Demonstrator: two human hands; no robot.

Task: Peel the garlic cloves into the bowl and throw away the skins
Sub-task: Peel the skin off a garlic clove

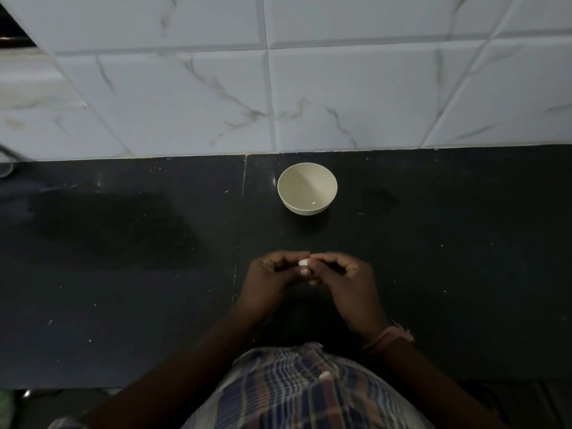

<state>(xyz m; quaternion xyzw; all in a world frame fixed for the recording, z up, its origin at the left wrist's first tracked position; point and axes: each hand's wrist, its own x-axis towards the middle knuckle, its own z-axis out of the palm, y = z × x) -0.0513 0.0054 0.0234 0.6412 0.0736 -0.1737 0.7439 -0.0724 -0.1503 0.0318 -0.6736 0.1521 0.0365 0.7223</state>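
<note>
Small white garlic clove (303,262) sits pinched btwn fingertips of left hand (272,278) & right hand (343,278), both curled round it, held above dark stone countertop (123,274). Round cream bowl (307,188) stands apart beyond hands, near white marbled wall tiles (278,88). Pink thread band (388,337) on right wrist.

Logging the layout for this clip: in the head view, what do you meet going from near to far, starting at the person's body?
Checked cloth → wristband → garlic clove, pinched between left hand and right hand → bare dark counter → bowl → tiled wall.
</note>
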